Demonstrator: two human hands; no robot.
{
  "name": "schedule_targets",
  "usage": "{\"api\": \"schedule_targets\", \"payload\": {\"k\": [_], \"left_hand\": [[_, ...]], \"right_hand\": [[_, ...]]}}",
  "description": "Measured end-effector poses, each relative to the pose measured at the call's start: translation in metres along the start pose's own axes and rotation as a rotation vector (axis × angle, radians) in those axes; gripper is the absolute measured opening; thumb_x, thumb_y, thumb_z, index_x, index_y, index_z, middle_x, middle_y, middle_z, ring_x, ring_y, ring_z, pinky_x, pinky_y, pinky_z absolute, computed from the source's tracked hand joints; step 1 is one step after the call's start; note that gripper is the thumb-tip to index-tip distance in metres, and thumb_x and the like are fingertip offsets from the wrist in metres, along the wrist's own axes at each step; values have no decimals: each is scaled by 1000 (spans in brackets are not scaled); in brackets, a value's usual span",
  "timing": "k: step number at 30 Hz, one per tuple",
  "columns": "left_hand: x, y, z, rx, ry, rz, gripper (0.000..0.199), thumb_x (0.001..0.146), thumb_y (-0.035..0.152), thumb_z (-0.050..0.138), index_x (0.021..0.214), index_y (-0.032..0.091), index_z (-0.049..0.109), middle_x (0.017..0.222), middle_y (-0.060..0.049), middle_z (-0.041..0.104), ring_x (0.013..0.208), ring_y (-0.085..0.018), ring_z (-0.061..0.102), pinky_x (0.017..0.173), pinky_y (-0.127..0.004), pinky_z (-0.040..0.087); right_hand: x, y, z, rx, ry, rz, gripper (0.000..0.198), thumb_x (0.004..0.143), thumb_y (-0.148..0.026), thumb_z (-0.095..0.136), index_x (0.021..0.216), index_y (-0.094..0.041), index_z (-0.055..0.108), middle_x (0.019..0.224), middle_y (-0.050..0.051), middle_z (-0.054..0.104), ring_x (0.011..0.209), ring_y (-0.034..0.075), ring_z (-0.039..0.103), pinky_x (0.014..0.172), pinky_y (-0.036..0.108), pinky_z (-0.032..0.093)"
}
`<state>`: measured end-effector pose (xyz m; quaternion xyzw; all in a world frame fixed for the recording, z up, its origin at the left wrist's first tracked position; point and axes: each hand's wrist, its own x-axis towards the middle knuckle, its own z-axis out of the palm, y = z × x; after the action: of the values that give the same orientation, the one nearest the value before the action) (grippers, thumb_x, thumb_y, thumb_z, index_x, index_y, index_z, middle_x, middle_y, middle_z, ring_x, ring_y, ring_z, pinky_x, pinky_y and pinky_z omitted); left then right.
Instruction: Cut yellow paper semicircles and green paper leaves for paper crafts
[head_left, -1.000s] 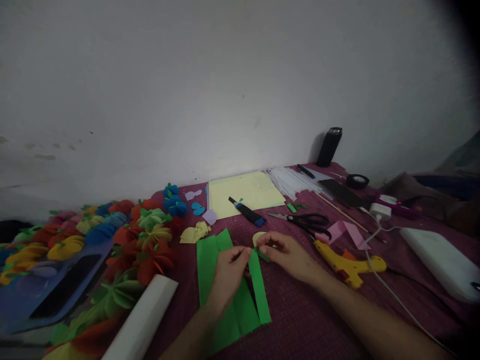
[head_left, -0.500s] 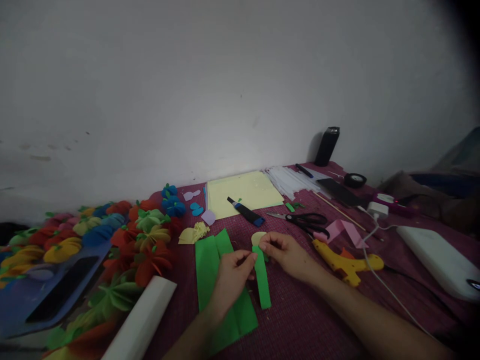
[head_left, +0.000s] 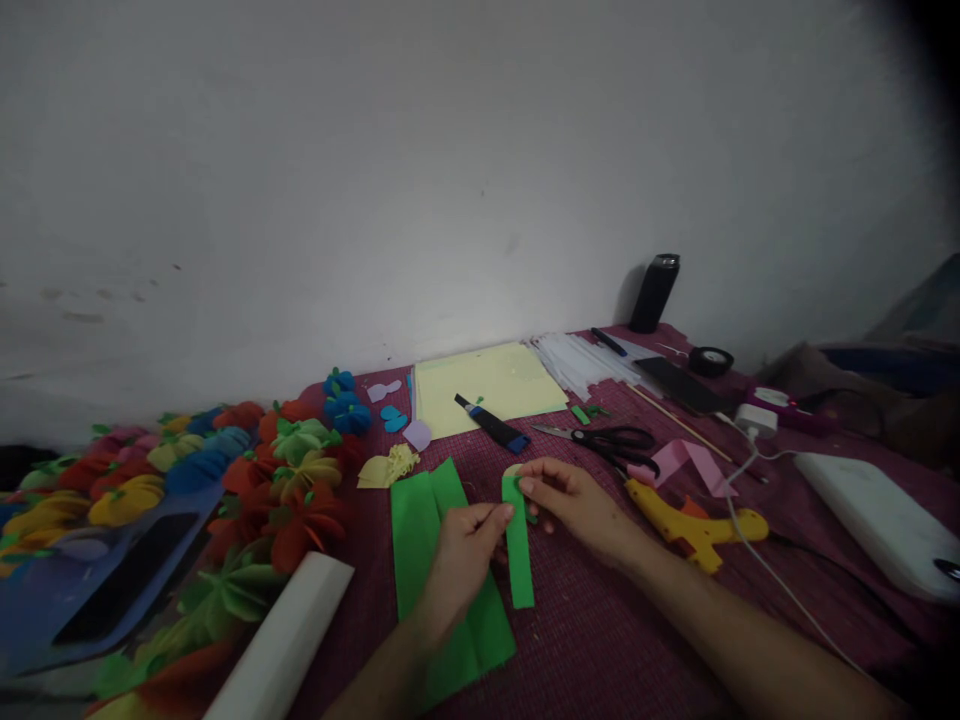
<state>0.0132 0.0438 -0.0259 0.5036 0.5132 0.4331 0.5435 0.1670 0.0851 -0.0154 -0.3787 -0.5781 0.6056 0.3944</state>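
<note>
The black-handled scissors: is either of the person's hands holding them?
No, the scissors lie on the purple cloth, while the left hand and right hand hold the narrow green strip.

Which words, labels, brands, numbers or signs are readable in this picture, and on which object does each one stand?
No text can be read anywhere.
White device: a dark mark at its right end, too small and blurred to read.
Glue gun, bottle: no readable lettering.
Green strip at the hands: no writing visible.
</note>
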Motion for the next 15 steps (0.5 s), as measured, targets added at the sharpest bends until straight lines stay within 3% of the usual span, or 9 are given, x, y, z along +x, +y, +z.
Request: {"api": "schedule_targets", "payload": {"k": [5,10,15], "left_hand": [[1,-3,-1,64,75,54,41,76,51,53,59,14,59,51,2,49,49,-11,45,47,-22,37],[1,-3,0,77,76,57,38,76,48,53,59,15,60,51,1,49,48,-12,47,47,-23,38],[0,-3,-1,247,107,130,38,80,42,49,54,16,57,47,2,48,46,-11,45,47,-22,33]], "right_hand": [[-1,1,-1,-121,-68,8,31,74,-45,60,64,-16,58,51,-6,44,41,6,37,38,18,30],[0,4,-2,-126,-77,13,27,75,-41,60,63,-16,60,51,-5,46,43,7,40,42,19,32],[1,6,-2,-94,-89,14,25,74,-38,61,63,-16,59,53,-5,48,44,7,42,44,20,34]]}}
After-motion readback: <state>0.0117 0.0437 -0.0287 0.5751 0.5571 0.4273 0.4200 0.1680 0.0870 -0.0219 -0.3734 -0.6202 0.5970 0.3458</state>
